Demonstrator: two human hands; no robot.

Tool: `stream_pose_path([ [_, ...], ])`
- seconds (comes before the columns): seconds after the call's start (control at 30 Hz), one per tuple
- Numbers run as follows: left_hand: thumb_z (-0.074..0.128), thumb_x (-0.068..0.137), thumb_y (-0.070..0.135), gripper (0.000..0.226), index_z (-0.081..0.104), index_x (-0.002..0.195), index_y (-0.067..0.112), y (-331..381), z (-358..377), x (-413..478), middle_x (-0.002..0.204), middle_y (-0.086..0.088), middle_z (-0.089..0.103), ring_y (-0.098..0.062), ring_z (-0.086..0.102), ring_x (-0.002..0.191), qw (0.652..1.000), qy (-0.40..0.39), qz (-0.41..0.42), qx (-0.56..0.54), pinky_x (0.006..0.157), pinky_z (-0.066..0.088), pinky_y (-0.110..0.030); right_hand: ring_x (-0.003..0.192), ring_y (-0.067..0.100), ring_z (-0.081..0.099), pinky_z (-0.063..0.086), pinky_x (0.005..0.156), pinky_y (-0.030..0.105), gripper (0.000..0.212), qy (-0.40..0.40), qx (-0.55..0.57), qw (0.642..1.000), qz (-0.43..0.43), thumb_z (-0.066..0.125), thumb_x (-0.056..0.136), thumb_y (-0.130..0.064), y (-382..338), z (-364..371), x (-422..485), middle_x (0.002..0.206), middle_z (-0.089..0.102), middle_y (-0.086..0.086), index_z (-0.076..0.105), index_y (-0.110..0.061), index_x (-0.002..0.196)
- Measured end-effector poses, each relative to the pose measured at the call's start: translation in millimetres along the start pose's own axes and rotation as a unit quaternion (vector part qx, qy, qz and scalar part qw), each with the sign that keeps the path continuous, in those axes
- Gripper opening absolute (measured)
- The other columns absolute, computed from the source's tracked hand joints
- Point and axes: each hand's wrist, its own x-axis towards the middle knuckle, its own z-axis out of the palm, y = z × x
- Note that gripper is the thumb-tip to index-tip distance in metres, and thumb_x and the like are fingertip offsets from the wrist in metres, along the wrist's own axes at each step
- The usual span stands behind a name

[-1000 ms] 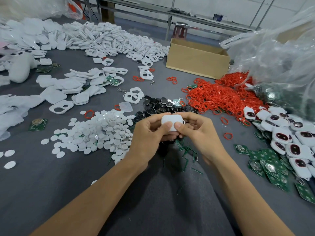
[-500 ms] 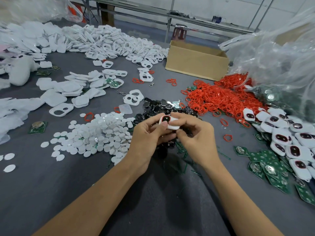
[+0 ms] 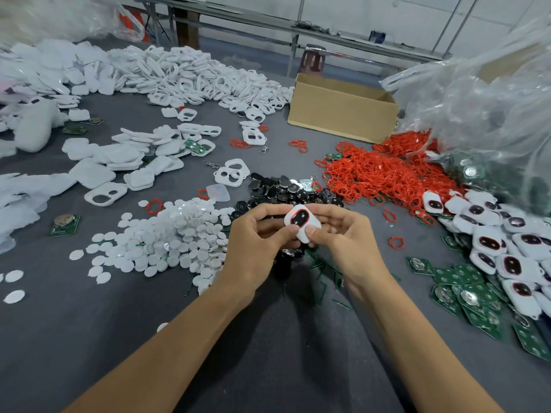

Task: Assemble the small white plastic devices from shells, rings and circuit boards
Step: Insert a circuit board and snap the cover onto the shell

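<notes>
Both hands meet over the middle of the grey surface (image 3: 89, 338), sharing one small white device (image 3: 302, 223) held in the air just above a heap of black parts (image 3: 286, 189); left hand (image 3: 256, 242) pinches its near left edge, thumb up, fingers curled behind; right hand (image 3: 346, 242) pinches the lower right end, thumb on the bottom edge; device lies face up and tilted, a dark window edged by a red ring showing; shell looks closed, so the step in hand is probably the last squeeze or check of the seam on one unit; next move would call for even pressure round the rim, then a short reach right to lay it with the finished devices (image 3: 507, 242); after that, fresh parts: a shell from the white shells (image 3: 193, 73) at the far left, a ring from the red rings (image 3: 387, 171), a board from the green circuit boards (image 3: 477, 302) at the near right; writing: none readable; faint print on the boards is too small to make out; cardboard box (image 3: 343, 114) shows plain faces, no label seen.
</notes>
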Motion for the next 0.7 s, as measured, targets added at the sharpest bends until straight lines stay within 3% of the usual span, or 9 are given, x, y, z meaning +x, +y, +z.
stream_pose_path([
  [0.17, 0.068, 0.083, -0.008, 0.029, 0.070, 0.103, 0.013, 1.5, -0.1, 0.5, 0.089, -0.005, 0.077, -0.019, 0.074, 0.084, 1.000, -0.009, 0.012, 0.004, 0.071, 0.058, -0.022, 0.060, 0.007, 0.059, 0.049, 0.058, 0.017, 0.032, -0.001, 0.007, 1.000, 0.002, 0.059, 0.081, 0.017, 0.0, -0.4, -0.5, 0.082, 0.071, 0.004, 0.068, -0.004, 0.103],
  [0.3, 0.068, 0.084, -0.007, 0.030, 0.071, 0.103, 0.016, 3.3, -0.8, -0.3, 0.090, -0.002, 0.077, -0.017, 0.074, 0.085, 1.000, -0.014, 0.019, 0.011, 0.070, 0.057, -0.020, 0.069, 0.012, 0.061, 0.050, 0.061, 0.018, 0.031, -0.013, 0.007, 1.000, 0.011, 0.060, 0.083, 0.013, 2.0, -2.4, -1.5, 0.087, 0.071, 0.005, 0.067, -0.001, 0.109],
  [0.5, 0.065, 0.084, -0.011, 0.038, 0.068, 0.108, 0.019, 0.8, -2.2, -0.1, 0.095, 0.002, 0.077, -0.016, 0.073, 0.084, 0.999, -0.021, 0.009, 0.047, 0.068, 0.056, -0.021, 0.065, 0.009, 0.062, 0.052, 0.062, 0.019, 0.028, -0.004, -0.004, 1.000, 0.028, 0.061, 0.082, 0.014, 2.9, -3.9, -8.1, 0.083, 0.071, 0.005, 0.068, -0.003, 0.103],
  [0.6, 0.066, 0.084, -0.011, 0.038, 0.065, 0.110, 0.016, -0.2, -2.1, 1.2, 0.097, -0.002, 0.076, -0.018, 0.074, 0.087, 0.999, -0.019, -0.002, 0.035, 0.069, 0.058, -0.022, 0.060, 0.009, 0.060, 0.051, 0.056, 0.018, 0.027, 0.034, -0.024, 0.998, 0.047, 0.060, 0.081, 0.017, 0.3, -27.1, -14.8, 0.079, 0.070, 0.008, 0.067, 0.003, 0.103],
  [0.7, 0.071, 0.082, -0.004, 0.030, 0.067, 0.105, 0.016, -0.7, -3.8, 2.9, 0.093, -0.001, 0.077, -0.017, 0.074, 0.087, 1.000, 0.009, 0.000, 0.028, 0.070, 0.059, -0.023, 0.052, 0.007, 0.060, 0.047, 0.046, 0.016, 0.025, 0.129, -0.102, 0.984, 0.062, 0.062, 0.080, 0.014, -7.7, -80.0, -17.5, 0.074, 0.069, 0.007, 0.067, -0.002, 0.100],
])
